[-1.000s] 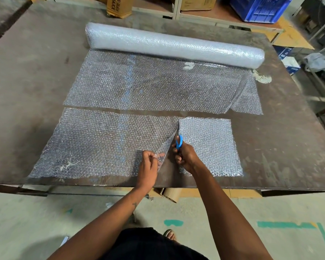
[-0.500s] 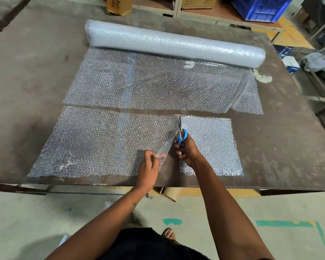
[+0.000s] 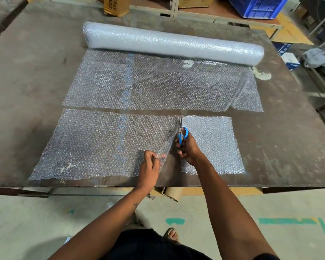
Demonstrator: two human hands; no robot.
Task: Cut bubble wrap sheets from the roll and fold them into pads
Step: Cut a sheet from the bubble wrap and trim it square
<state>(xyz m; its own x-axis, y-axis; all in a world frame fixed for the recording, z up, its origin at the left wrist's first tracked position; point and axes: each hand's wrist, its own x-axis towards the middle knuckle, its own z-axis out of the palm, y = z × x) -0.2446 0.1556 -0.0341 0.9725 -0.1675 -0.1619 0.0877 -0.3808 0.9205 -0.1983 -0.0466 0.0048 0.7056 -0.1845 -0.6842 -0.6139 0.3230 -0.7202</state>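
A bubble wrap roll (image 3: 173, 43) lies across the far part of the brown table (image 3: 26, 81), with an unrolled length (image 3: 148, 83) spread toward me. In front of it lies a cut strip (image 3: 101, 143). My right hand (image 3: 188, 149) grips blue-handled scissors (image 3: 183, 135), blades pointing away, at the far end of a cut that splits off a smaller square piece (image 3: 214, 143) on the right. My left hand (image 3: 150, 166) pinches the strip's lifted near corner beside the cut.
Cardboard boxes (image 3: 116, 5) and a blue crate (image 3: 257, 6) stand beyond the table's far edge. A white smear (image 3: 261, 75) marks the table right of the roll. Green tape marks (image 3: 287, 221) run on the floor. My sandalled foot (image 3: 172, 234) shows below.
My right hand has pushed the scissors away from me along the cut, up to the strip's far edge. My left hand has kept its hold on the corner.
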